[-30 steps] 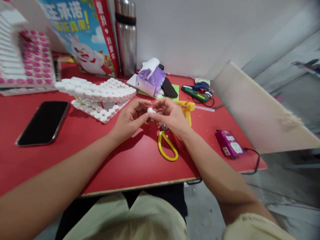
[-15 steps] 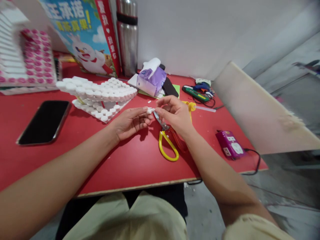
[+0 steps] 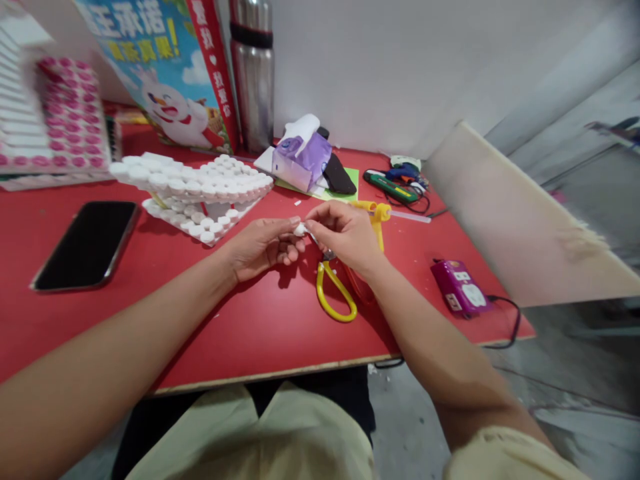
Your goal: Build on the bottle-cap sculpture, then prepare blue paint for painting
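My left hand point(image 3: 260, 245) and my right hand point(image 3: 345, 233) meet over the red table point(image 3: 240, 313), both pinching one small white cap point(image 3: 300, 230) between their fingertips. Scissors with yellow and red handles point(image 3: 336, 293) lie just under my right hand. A white model built of several such caps point(image 3: 195, 190) stands a little to the left of my left hand. A yellow glue gun point(image 3: 377, 215) lies behind my right hand, partly hidden by it.
A black phone point(image 3: 86, 244) lies at the left. At the back stand a colourful box point(image 3: 165, 73), a steel flask point(image 3: 254, 73), a purple-and-white bundle point(image 3: 303, 160) and small tools point(image 3: 397, 180). A magenta device with a cord point(image 3: 459, 288) sits at the right, beside a tilted beige board point(image 3: 510, 213).
My right hand, briefly apart from the left and raised, has come back down onto the white cap. My left hand has stayed low by the table.
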A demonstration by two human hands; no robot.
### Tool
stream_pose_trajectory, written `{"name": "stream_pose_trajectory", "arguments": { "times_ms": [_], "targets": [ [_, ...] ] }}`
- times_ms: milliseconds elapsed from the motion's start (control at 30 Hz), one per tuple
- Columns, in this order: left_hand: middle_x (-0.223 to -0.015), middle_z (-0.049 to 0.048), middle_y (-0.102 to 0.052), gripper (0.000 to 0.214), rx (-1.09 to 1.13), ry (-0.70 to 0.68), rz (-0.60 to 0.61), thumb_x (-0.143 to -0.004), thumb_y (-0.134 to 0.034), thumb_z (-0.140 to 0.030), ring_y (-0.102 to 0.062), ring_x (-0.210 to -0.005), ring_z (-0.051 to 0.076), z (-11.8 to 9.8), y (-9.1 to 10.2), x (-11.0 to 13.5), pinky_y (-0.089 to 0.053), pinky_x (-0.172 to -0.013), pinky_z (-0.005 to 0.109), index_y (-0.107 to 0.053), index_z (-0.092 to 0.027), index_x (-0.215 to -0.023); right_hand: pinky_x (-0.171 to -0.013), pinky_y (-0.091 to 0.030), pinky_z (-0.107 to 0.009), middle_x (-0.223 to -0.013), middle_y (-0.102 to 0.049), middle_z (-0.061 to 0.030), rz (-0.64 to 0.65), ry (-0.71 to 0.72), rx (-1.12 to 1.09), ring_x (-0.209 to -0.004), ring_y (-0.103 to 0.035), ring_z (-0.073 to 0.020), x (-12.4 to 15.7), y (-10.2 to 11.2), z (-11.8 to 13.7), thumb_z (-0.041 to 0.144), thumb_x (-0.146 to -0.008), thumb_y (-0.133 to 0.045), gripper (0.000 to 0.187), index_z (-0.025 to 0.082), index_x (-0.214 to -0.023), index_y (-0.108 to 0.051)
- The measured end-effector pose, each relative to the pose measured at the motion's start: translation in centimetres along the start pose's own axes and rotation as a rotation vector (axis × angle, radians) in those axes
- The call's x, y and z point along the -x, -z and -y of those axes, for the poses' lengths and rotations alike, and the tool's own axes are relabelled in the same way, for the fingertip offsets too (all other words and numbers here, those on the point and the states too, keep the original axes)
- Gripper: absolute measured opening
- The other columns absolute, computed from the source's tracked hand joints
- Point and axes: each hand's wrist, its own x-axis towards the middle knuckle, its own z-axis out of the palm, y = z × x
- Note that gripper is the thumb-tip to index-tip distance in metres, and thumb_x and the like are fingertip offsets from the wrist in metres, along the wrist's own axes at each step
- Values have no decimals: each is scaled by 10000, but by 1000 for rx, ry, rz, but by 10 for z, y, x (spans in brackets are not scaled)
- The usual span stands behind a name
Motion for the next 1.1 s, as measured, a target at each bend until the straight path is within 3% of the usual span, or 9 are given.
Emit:
{"name": "stream_pose_trajectory", "arguments": {
  "times_ms": [300,467,600,800,933,1100],
  "targets": [
    [-717,60,-725,231,12,15,41,-972,-635,-274,-622,-477,90,0,0,0,-525,-473,162,-732,-108,-845,-410,-355,-211,-580,-605,69,-11,-74,-65,-410,-476,-57,0,-1,3,252,-839,-690,99,195,-775,-640],
    [-714,58,-719,201,70,14,20,-969,-633,-252,-627,-488,91,-1,2,-2,-536,-482,157,-722,-108,-861,-470,-480,-223,-679,-672,43,-16,-116,-258,-517,-590,-91,-3,5,1,278,-806,-751,130,191,-885,-693],
    [-692,64,-707,241,159,7,-68,-997,-573,-207,-631,-507,87,-4,4,-5,-548,-501,147,-714,-100,-831,-516,-527,-194,-729,-710,10,1,-269,-473,-634,-647,-100,-7,13,-5,272,-710,-850,258,163,-922,-751],
    [-674,64,-695,256,209,-2,-126,-992,-584,-198,-628,-504,88,-8,4,-5,-540,-486,143,-718,-106,-794,-468,-514,-145,-684,-731,18,-31,-384,-623,-543,-619,-66,-12,16,-10,275,-577,-961,343,162,-809,-735],
    [-667,64,-694,265,228,11,-145,-994,-582,-197,-622,-497,84,-9,2,-4,-534,-479,141,-719,-103,-788,-409,-496,-139,-710,-766,4,-43,-383,-632,-452,-582,-49,-13,15,-10,340,-577,-982,382,158,-773,-710],
    [-662,63,-692,252,257,21,-161,-987,-585,-169,-615,-488,80,-9,2,-5,-537,-482,137,-721,-99,-786,-344,-457,-150,-607,-706,51,-56,-348,-601,-378,-550,-55,-12,16,-9,449,-617,-963,446,177,-733,-629]
  ]
}}
